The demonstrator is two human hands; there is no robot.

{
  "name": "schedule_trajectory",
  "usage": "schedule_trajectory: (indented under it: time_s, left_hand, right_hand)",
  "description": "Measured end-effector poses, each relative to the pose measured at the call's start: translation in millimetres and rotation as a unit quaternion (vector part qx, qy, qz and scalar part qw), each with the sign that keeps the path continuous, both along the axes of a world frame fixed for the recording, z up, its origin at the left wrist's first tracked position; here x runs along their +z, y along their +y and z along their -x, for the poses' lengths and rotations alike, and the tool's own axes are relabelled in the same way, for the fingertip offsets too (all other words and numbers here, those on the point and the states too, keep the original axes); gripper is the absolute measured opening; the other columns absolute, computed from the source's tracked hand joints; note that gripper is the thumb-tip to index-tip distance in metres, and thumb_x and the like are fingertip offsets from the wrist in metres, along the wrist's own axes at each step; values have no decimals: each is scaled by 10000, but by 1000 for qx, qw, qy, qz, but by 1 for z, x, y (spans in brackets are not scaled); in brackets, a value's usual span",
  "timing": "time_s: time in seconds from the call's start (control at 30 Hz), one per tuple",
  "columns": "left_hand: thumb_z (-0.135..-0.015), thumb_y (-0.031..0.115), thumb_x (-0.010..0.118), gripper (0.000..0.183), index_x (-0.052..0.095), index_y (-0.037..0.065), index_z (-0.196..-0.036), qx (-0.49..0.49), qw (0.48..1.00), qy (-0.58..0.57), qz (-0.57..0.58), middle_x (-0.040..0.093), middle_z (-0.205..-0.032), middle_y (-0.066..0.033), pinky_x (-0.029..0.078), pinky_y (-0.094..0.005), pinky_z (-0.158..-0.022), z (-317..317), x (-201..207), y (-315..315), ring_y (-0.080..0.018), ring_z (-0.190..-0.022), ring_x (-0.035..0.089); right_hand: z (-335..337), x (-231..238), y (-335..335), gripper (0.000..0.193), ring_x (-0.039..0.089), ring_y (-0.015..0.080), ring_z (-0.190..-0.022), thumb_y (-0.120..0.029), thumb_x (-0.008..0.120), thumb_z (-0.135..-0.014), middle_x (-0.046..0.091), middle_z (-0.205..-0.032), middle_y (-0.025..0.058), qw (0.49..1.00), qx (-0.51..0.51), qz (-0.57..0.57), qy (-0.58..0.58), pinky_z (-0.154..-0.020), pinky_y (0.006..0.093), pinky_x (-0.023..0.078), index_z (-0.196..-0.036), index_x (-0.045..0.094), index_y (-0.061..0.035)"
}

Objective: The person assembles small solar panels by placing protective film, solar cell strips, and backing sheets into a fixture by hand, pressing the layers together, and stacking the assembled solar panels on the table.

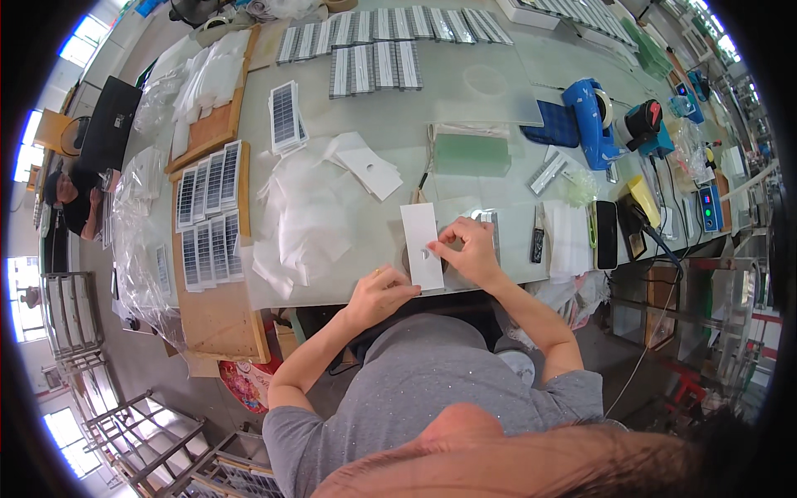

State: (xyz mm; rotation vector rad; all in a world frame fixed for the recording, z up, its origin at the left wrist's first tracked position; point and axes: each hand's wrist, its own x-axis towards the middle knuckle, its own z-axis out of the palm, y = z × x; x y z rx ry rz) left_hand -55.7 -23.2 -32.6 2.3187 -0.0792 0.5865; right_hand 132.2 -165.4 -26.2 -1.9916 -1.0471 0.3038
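A white rectangular card (422,224) with a small hole lies in front of me at the table's near edge, its long side pointing away. My left hand (383,296) is closed at its lower left corner, fingertips on the card. Over the card's right edge, beside the hole, my right hand (469,251) has thumb and fingers pinched together. Whatever they hold, if anything, is too small to make out. Partly behind the right hand is a silvery flat piece (496,236). Beyond the card rests a dark pen-like tool (423,180).
White cards (365,166) and white sheets (303,220) lie left, near small solar panels (284,116) and a wooden board of panels (237,274). A green block (471,155) stands ahead. Rightward are a blue tape dispenser (591,124), a cutter knife (537,241) and a black case (607,236).
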Motion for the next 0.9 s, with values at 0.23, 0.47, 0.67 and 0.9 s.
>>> schedule_trajectory:
  time_s: [0.23,0.47,0.67,0.9]
  left_hand:
    - [-700,104,830,184,774,176,-860,1,1000,6,-21,488,-744,11,440,-297,-560,6,-15,-2,-158,-659,509]
    - [-703,109,829,194,763,179,-871,-13,998,-16,-54,483,-749,18,439,-296,-557,5,-15,-1,-153,-654,496]
    - [-720,117,816,174,753,181,-869,-14,999,4,-52,512,-786,18,447,-315,-597,7,-15,-2,-162,-710,525]
    - [-747,114,765,224,629,113,-926,-41,993,36,-106,625,-1151,-50,481,-442,-943,-6,2,-4,-249,-1133,595]
  right_hand:
    - [8,-7,-5,228,548,157,-756,-271,799,-754,580,-731,-37,998,-5,-3,-56,-795,380,276,-684,622,-147]
    - [10,-10,-7,235,541,164,-749,-267,789,-763,574,-725,-33,997,-1,-16,-71,-783,378,279,-676,608,-144]
    - [10,-10,-7,234,540,170,-764,-272,792,-754,572,-741,-31,996,5,-11,-91,-777,381,280,-689,605,-147]
    - [8,-11,-7,334,537,183,-761,-385,819,-727,568,-771,-33,989,6,-4,-148,-770,402,276,-829,598,-156]
